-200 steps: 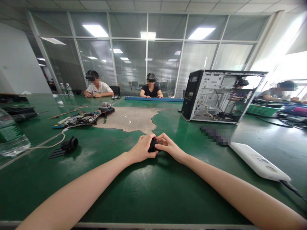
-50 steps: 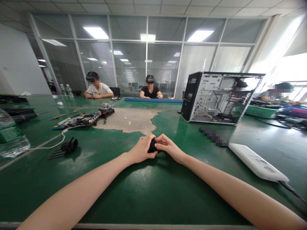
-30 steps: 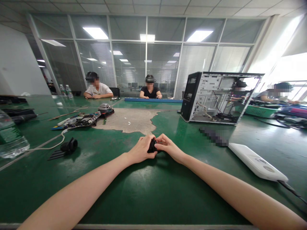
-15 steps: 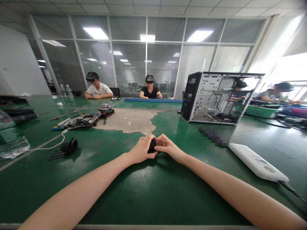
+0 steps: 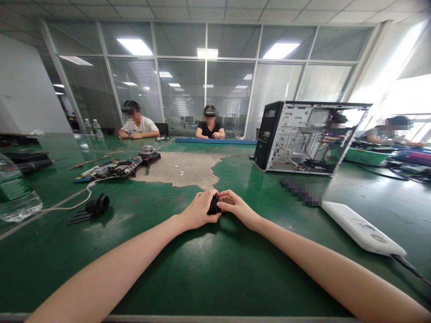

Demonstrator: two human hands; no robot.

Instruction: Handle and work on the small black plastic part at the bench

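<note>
A small black part (image 5: 213, 205), its exact kind unclear, sits between my two hands just above the green table (image 5: 208, 273). My left hand (image 5: 201, 208) is closed around its left side, thumb below and fingers over the top. From the right, my right hand (image 5: 235, 205) pinches or touches the part with thumb and fingertips. Much of the part is covered by my fingers. To the left lies a black plastic piece with a round ring and long prongs (image 5: 97, 205), touched by neither hand.
An open computer case (image 5: 266, 134) stands at the back right, with a white power bank (image 5: 363, 229) and its cable nearer. Leftward are a circuit board (image 5: 107, 170), a white cable (image 5: 88, 193) and a water bottle (image 5: 16, 193). Co-workers sit across the table.
My fingers have shifted slightly on the black part, which looks a little turned. Both arms stay nearly where they were. A co-worker opposite has moved one hand inward.
</note>
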